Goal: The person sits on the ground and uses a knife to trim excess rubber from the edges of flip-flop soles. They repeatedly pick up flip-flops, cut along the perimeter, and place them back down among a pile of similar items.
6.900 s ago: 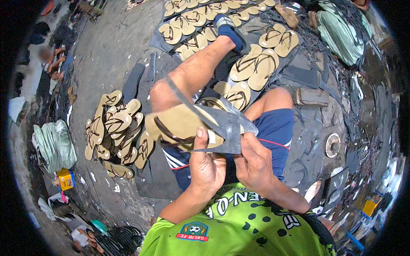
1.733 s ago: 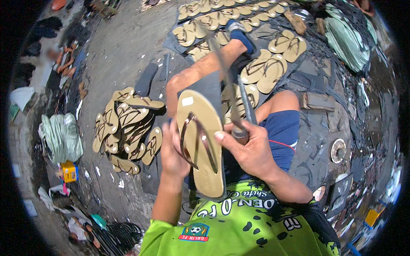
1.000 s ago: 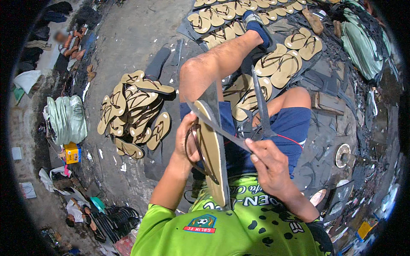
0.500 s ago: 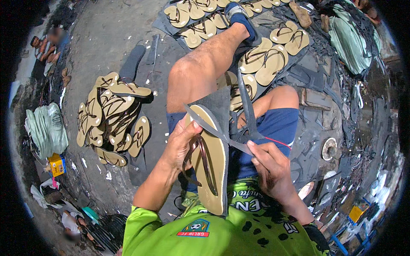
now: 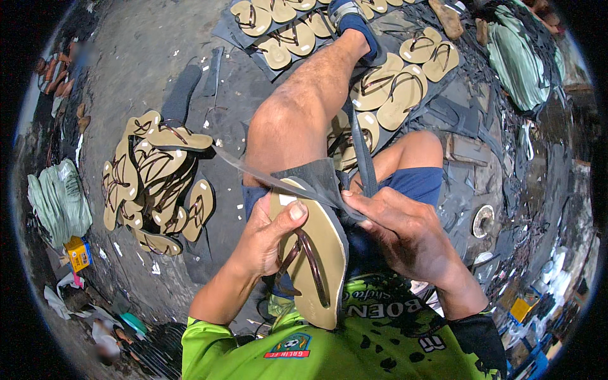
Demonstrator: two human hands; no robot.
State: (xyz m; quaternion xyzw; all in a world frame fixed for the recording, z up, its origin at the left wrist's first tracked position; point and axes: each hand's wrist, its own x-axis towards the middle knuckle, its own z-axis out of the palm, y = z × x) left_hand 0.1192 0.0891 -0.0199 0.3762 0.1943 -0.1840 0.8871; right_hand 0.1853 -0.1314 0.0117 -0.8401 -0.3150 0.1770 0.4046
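Observation:
My left hand grips a beige flip-flop with brown straps, its thumb pressed on the footbed near a white label. The flip-flop is held above my lap, strap side up. A piece of dark rubber sheet lies beneath it and juts past its far end and right side. In my right hand is a long, thin knife, its fingers closed at the near end. The blade crosses the far end of the flip-flop, and its tip reaches out to the left. The knife's handle end is hidden in the fingers.
A heap of similar flip-flops lies on the floor at left. Rows of flip-flops stand beyond my leg. More flip-flops lie at right, near rubber scraps, a wooden block and a pale green sack.
The knife has slid to the left across the flip-flop, so more blade sticks out on that side. My right hand has turned and come closer to the flip-flop's edge. My left hand keeps its hold.

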